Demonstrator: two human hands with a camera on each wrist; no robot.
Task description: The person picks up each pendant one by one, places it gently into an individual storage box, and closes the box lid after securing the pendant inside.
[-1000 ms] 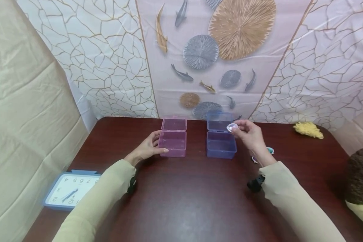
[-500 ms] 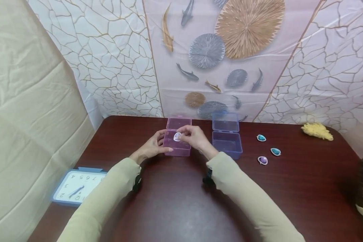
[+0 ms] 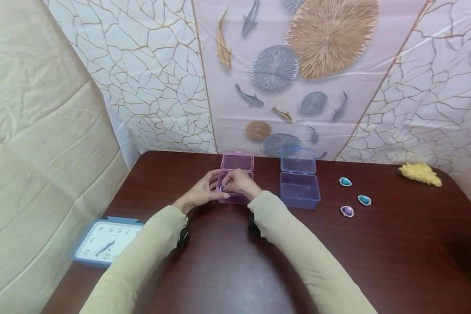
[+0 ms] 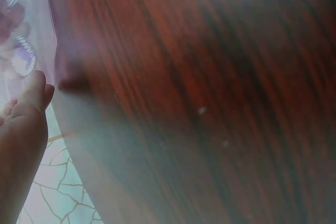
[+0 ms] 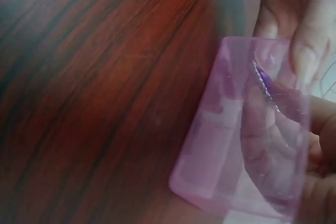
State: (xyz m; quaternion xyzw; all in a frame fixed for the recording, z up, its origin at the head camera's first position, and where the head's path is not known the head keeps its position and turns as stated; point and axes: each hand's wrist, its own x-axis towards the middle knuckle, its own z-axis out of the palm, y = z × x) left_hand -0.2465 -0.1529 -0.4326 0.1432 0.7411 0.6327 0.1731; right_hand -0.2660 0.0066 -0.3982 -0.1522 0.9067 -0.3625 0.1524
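Note:
My left hand (image 3: 202,192) holds the left side of a see-through pink plastic box (image 3: 237,199), thumb along the front wall and fingers toward the back. The box's hinged lid (image 3: 237,162) stands open behind it. Inside the box, my right hand (image 3: 240,182) pinches a purple gem with a beaded silver rim (image 3: 221,188). Through the pink wall in the right wrist view, the purple gem (image 5: 265,81) shows edge-on at the fingertips. A blue box (image 3: 300,203) with a raised lid stands right of the pink one.
Right of the blue box lie two teal gems (image 3: 345,182) and a purple one (image 3: 347,211). A yellow fluffy bundle (image 3: 420,173) sits at the back right corner. By the left forearm lies a blue-framed clock (image 3: 102,244). A dark brown object is cut off at the right edge.
My right hand has carried the purple gem leftward from over the blue box and lowered it into the pink box. My left hand has stayed on the pink box.

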